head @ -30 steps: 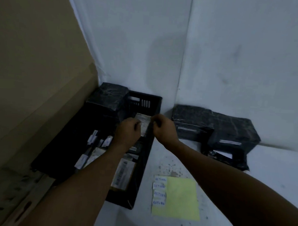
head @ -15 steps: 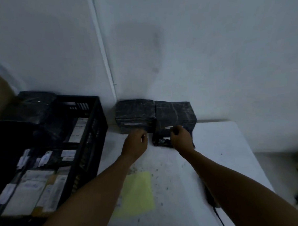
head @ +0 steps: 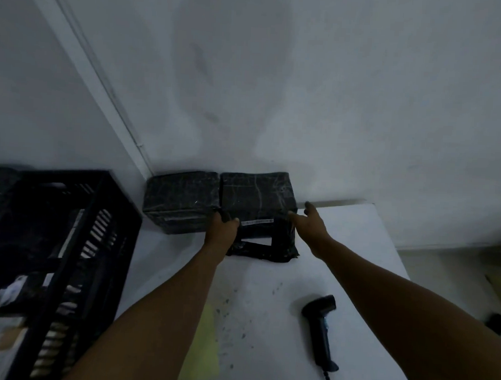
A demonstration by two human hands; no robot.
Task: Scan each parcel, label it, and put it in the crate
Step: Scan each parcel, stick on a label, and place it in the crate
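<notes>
The left hand is gripping the left front corner of the right-hand parcel, which is sitting against the wall; the right hand, fingers spread wide, is reaching its right side. Pulled one-sided, it could twist or slip. The white tabletop is holding a scanner, a second parcel and a crate.

Two parcels — one scanner — one crate

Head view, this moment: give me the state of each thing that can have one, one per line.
Right parcel: on the table against the wall, touched on both sides.
Left parcel: beside it, untouched.
Left hand: gripping the right parcel's left edge.
Right hand: fingers straight at its right side.
Scanner: lying on the table, unheld.
Crate: partly filled with labelled parcels.
</notes>
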